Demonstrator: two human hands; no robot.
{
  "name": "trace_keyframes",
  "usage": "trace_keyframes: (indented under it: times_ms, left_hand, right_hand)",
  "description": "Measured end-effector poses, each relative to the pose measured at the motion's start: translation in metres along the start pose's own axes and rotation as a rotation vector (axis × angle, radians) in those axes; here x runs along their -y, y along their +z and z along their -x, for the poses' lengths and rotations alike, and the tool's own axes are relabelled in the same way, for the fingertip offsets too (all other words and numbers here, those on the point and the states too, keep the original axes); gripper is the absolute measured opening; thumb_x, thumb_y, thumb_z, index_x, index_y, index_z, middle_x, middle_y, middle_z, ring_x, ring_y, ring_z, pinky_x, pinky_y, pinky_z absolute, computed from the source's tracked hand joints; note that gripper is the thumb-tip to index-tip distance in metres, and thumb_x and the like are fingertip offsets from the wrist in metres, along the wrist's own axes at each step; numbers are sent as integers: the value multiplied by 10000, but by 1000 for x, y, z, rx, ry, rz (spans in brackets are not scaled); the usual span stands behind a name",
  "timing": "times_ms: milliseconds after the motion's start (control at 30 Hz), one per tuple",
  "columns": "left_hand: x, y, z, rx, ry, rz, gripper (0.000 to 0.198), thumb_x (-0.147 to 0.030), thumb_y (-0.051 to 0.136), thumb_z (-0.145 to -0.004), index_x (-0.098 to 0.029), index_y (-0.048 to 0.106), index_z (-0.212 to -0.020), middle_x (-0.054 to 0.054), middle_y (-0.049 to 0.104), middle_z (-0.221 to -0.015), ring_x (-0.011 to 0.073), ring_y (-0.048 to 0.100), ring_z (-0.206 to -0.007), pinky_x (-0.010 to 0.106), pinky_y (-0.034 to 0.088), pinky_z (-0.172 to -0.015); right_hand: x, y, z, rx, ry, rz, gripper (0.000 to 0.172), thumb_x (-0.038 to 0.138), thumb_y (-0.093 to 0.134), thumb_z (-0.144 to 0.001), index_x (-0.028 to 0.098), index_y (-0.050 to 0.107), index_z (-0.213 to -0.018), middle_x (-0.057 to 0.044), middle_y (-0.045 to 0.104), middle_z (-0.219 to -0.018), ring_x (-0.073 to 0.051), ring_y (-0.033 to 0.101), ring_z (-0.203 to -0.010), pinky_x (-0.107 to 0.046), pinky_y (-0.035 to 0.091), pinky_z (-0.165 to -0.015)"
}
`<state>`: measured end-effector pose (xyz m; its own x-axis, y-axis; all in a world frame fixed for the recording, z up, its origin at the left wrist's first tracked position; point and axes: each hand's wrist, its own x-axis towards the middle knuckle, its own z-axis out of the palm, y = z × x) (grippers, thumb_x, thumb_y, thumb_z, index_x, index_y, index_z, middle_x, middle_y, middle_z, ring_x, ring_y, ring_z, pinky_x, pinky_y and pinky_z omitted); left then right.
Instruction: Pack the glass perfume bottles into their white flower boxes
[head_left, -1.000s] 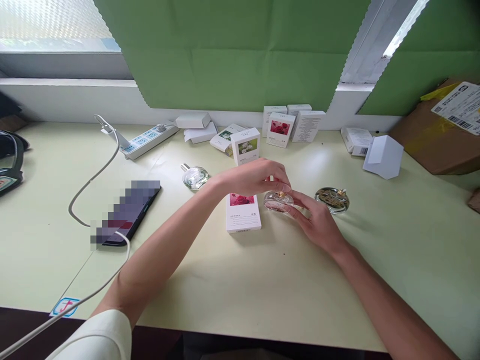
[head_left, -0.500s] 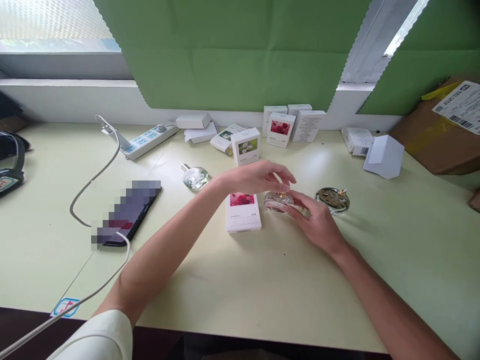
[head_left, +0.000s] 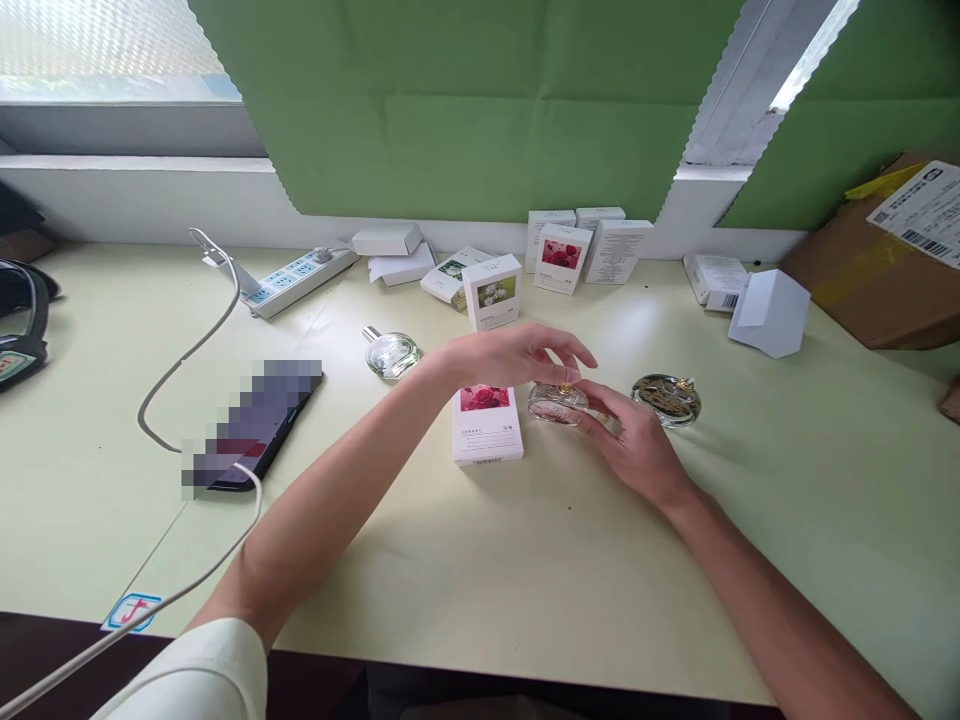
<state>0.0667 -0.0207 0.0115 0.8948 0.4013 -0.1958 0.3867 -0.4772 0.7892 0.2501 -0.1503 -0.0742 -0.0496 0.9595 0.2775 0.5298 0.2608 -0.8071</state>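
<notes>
The small clear perfume bottle (head_left: 556,404) lies near the middle of the tabletop (head_left: 525,580), just beside a rose-printed box (head_left: 486,430). The left hand (head_left: 510,355) hovers with fingers (head_left: 566,346) loosely spread over its gold cap. The right hand (head_left: 637,450) rests nearly straight fingers (head_left: 604,404) against the bottle's side.

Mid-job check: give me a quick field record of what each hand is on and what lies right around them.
left hand: over the gold cap of the small glass bottle, fingers loosely spread
right hand: grip on the bottle's right side
bottle state: resting on the table
left of bottle: flat white rose box
right of bottle: gold-patterned bottle
farther left: clear bottle, phone
</notes>
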Motion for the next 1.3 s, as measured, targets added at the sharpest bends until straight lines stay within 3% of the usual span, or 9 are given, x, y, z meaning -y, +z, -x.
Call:
trace_keyframes:
  times_ms: [500, 867, 967, 1033, 1167, 1233, 1300]
  left_hand:
    - [0, 0, 0, -31, 3, -55, 368, -459, 521, -901, -335, 585, -1241, -10, 633, -1168, 133, 595, -918, 226, 423, -677]
    - [-3, 2, 1, -31, -13, -46, 395, -453, 527, -894, -342, 559, -1271, -3, 623, -1202, 146, 600, -970, 233, 442, -709]
    - [0, -2, 2, -95, -16, -36, 431, -499, 527, -893, -330, 549, -1288, 13, 622, -1213, 158, 600, -999, 251, 461, -757]
    - [7, -9, 3, -205, 5, -43, 436, -502, 507, -909, -299, 545, -1293, 35, 621, -1208, 162, 597, -1016, 267, 472, -792]
    - [27, -23, 1, -454, 46, -236, 342, -330, 442, -954, -218, 568, -1252, 75, 620, -1172, 156, 586, -1004, 300, 476, -857]
    - [34, -24, 0, -419, 31, -390, 331, -209, 428, -933, -202, 591, -1220, 80, 614, -1184, 162, 575, -1030, 319, 464, -895]
    - [38, -19, -2, -297, 6, -518, 383, -124, 422, -897, -202, 592, -1231, 80, 595, -1235, 178, 548, -1108, 341, 437, -956]
  right_hand:
    - [0, 0, 0, 14, 6, 3, 372, 356, 547, -956, 255, 570, -1313, -42, 675, -1256, -218, 632, -1151, -340, 468, -962]
    - [1, 0, 0, 12, 8, -3, 367, 357, 544, -956, 265, 572, -1311, -35, 683, -1237, -222, 634, -1147, -343, 473, -955]
    - [-1, 1, 1, 7, 6, 2, 357, 351, 549, -954, 249, 582, -1294, -42, 683, -1238, -217, 638, -1139, -334, 480, -953]
    - [-3, 1, 1, -10, -2, 22, 347, 355, 557, -949, 237, 594, -1273, -49, 677, -1250, -217, 639, -1137, -328, 487, -949]
    - [-3, 2, 1, -24, -7, 56, 354, 374, 570, -939, 236, 604, -1263, -50, 677, -1254, -213, 648, -1116, -316, 504, -930]
    - [-3, 3, 1, -30, -12, 67, 349, 375, 569, -939, 235, 608, -1257, -51, 680, -1248, -209, 654, -1100, -313, 507, -929]
    - [-3, 2, 1, -29, -16, 77, 349, 378, 564, -940, 231, 609, -1254, -56, 682, -1245, -210, 660, -1087, -318, 511, -928]
